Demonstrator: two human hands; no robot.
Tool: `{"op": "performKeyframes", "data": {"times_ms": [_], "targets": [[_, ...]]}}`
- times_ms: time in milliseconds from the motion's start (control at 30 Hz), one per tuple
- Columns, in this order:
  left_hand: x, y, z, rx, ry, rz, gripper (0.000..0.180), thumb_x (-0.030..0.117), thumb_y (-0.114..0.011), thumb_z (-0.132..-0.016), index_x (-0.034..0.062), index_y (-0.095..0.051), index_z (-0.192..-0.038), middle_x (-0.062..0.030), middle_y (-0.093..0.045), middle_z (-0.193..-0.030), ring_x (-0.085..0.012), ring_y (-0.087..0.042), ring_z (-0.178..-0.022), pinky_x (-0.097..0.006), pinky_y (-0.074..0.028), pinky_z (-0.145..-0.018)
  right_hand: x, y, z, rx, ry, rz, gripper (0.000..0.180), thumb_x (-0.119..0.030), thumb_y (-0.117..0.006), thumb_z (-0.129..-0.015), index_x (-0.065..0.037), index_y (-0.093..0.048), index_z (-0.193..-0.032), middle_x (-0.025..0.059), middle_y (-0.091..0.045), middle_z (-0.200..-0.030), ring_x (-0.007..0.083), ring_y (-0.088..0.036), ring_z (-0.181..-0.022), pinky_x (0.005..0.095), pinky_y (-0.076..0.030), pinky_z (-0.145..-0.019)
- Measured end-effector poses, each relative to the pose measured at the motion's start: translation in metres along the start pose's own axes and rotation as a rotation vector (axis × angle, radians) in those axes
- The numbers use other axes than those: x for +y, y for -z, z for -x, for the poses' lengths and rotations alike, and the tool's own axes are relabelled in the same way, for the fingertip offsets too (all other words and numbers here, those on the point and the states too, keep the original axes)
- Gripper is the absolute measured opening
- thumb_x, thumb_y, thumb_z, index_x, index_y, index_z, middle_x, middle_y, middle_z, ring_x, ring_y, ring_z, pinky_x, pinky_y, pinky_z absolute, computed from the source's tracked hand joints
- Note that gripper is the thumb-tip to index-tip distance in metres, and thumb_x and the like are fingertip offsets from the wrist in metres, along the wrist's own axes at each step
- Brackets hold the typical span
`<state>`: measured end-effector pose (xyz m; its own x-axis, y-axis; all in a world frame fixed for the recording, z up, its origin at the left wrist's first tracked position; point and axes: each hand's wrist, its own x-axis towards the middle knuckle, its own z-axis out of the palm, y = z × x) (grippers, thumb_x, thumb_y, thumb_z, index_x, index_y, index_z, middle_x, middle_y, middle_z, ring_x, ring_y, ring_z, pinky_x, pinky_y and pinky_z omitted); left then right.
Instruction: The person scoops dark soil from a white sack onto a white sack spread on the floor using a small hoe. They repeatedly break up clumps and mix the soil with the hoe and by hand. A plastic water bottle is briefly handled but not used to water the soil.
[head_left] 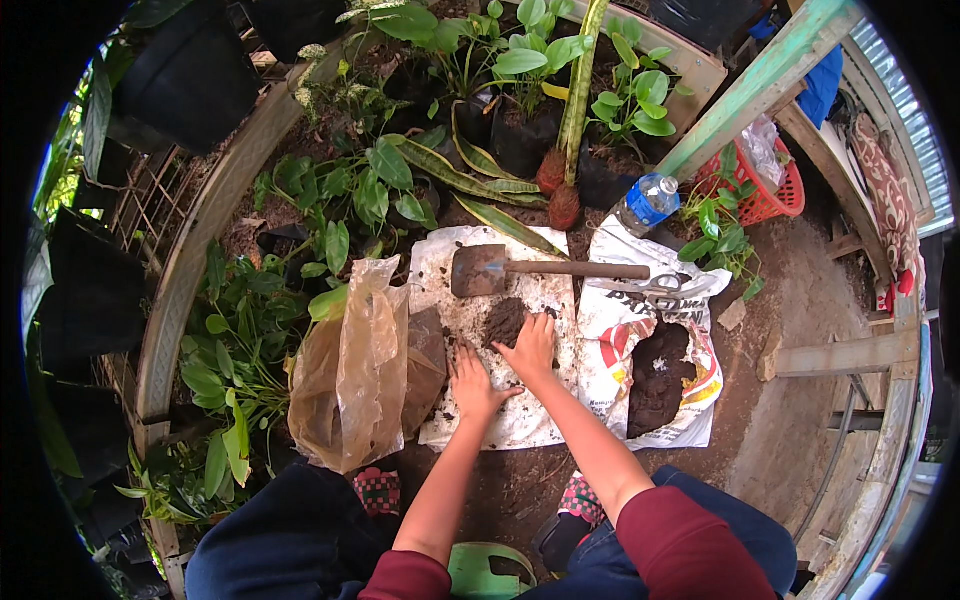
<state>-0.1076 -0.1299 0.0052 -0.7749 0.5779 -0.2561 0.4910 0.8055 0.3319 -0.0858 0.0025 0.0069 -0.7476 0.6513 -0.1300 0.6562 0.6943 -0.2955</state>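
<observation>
A small mound of dark soil sits on a dirty white sack spread on the ground. My left hand lies on the sack just below the mound, fingers stretched out and slightly apart. Against the mound's right side rests my right hand, its fingers extended and touching the soil. Above the mound, a short-handled shovel lies across the sack, blade to the left. At the right stands a printed white sack with a torn opening, which shows dark soil inside.
A brownish clear plastic bag is left of my hands. Potted plants crowd the left and far sides. A water bottle and a red basket stand far right, near a green post. A green stool is below me.
</observation>
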Motion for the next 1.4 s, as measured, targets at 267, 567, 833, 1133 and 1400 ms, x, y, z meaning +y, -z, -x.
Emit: {"op": "performKeyframes", "data": {"times_ms": [267, 567, 833, 1133, 1400], "targets": [[-0.001, 0.013, 0.002, -0.015, 0.026, 0.064, 0.139, 0.066, -0.079, -0.045, -0.0098, -0.016, -0.142, -0.0236, -0.020, -0.150, -0.0297, -0.019, -0.141, -0.042, -0.019, -0.114, -0.007, 0.031, 0.006, -0.032, -0.142, -0.061, 0.098, -0.051, -0.081, -0.061, 0.008, -0.040, -0.128, 0.0186, -0.041, -0.123, 0.0325, -0.037, -0.117, 0.0416, -0.034, -0.100], [0.010, 0.041, -0.027, 0.021, -0.354, 0.162, 0.121, 0.044, -0.084, -0.053, -0.0017, -0.019, -0.144, -0.0181, -0.023, -0.150, -0.0302, -0.015, -0.142, -0.046, -0.011, -0.116, -0.009, 0.012, 0.015, -0.029, -0.067, -0.053, 0.060, -0.019, -0.073, -0.073, 0.009, -0.045, -0.119, 0.0219, -0.044, -0.119, 0.0351, -0.041, -0.114, 0.0405, -0.039, -0.098], [0.003, 0.038, -0.071, -0.017, -0.778, -0.070, 0.086, 0.026, -0.077, -0.066, 0.0074, -0.034, -0.138, -0.0043, -0.038, -0.142, -0.0253, -0.020, -0.141, -0.047, -0.014, -0.116, 0.008, 0.003, 0.006, -0.045, 0.120, -0.129, 0.045, -0.007, -0.069, -0.067, 0.008, -0.054, -0.107, 0.0218, -0.057, -0.103, 0.0376, -0.055, -0.099, 0.0415, -0.046, -0.089], [0.005, 0.039, -0.087, 0.062, -0.747, -0.047, 0.066, 0.034, -0.075, -0.070, 0.0187, -0.049, -0.129, 0.0009, -0.055, -0.125, -0.0209, -0.035, -0.135, -0.049, -0.017, -0.115, 0.040, 0.049, -0.012, -0.153, 0.071, -0.436, 0.041, -0.021, -0.078, -0.067, 0.003, -0.065, -0.097, 0.0204, -0.065, -0.100, 0.0346, -0.062, -0.095, 0.0392, -0.049, -0.087], [0.003, 0.039, -0.076, -0.012, -0.689, -0.006, 0.074, 0.024, -0.075, -0.072, 0.0176, -0.040, -0.136, -0.0002, -0.048, -0.134, -0.0216, -0.030, -0.137, -0.049, -0.017, -0.115, 0.052, 0.060, -0.040, -0.166, 0.123, -0.197, 0.059, -0.036, -0.078, -0.066, 0.001, -0.061, -0.108, 0.0192, -0.060, -0.114, 0.0302, -0.057, -0.107, 0.0382, -0.046, -0.091]]}}
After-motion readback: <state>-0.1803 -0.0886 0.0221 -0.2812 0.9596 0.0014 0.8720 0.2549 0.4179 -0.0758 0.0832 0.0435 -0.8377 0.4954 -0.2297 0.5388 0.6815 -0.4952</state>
